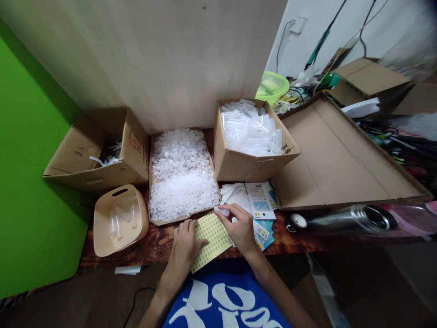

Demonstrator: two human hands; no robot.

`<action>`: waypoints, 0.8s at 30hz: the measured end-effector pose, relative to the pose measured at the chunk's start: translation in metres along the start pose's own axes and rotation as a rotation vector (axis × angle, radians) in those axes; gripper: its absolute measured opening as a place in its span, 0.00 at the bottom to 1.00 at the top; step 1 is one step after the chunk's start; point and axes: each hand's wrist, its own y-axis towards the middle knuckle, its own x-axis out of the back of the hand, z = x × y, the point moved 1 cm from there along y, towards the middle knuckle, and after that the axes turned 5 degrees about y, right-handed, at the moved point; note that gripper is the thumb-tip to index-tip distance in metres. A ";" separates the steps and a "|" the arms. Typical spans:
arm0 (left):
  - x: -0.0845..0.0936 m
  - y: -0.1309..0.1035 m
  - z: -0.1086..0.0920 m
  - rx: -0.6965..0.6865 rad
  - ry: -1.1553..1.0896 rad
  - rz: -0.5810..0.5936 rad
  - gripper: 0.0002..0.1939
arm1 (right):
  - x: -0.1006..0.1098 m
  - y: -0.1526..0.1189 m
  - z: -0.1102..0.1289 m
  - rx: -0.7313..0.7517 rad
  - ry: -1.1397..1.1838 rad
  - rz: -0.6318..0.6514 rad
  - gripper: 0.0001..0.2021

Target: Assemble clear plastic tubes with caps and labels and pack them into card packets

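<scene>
My left hand [186,240] is at the left edge of a pale yellow sheet of small stickers [214,237], its thumb lying on top and its fingers curled beside the edge. The sheet slopes from the wooden table toward my lap. Over its upper right corner, my right hand [241,225] pinches a small translucent plastic tube [221,211] between thumb and fingers. Printed cards [260,200] and white slips lie just beyond and right of that hand. Left of my hands, a beige plastic basket [99,228] holds several clear tubes [117,225].
A shallow carton tray [182,218] is full of small translucent plastic pieces. Behind the cards stands a cardboard box [239,168] heaped with clear tubes. Another box [78,175] stands at left. A large cardboard tray [341,168] and a steel flask [334,221] are at right.
</scene>
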 end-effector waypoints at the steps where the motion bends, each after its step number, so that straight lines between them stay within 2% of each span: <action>1: 0.001 -0.002 0.002 0.031 0.032 0.020 0.24 | 0.005 0.002 -0.001 0.001 -0.018 -0.004 0.07; 6: 0.014 -0.006 0.007 0.136 0.171 0.056 0.26 | 0.030 0.007 -0.014 -0.070 -0.038 -0.002 0.14; 10: 0.021 -0.011 0.006 0.120 0.200 0.058 0.30 | 0.040 0.003 -0.024 -0.230 0.037 0.136 0.15; 14: 0.022 -0.012 0.013 0.222 0.102 0.148 0.30 | 0.039 -0.003 -0.024 -0.242 0.007 0.234 0.15; 17: 0.029 -0.010 0.021 0.284 -0.144 0.208 0.17 | 0.032 -0.004 -0.021 -0.232 0.004 0.262 0.15; 19: 0.039 -0.008 0.023 0.307 -0.479 0.265 0.10 | 0.028 -0.004 -0.022 -0.261 0.030 0.251 0.15; 21: 0.051 -0.006 0.020 0.399 -0.872 0.273 0.14 | 0.025 -0.006 -0.024 -0.348 0.135 0.240 0.18; 22: 0.056 -0.004 0.016 0.470 -1.031 0.228 0.18 | 0.024 -0.008 -0.026 -0.405 0.231 0.254 0.21; 24: 0.062 0.001 0.006 0.609 -1.194 0.062 0.24 | 0.019 -0.013 -0.028 -0.510 0.462 0.336 0.27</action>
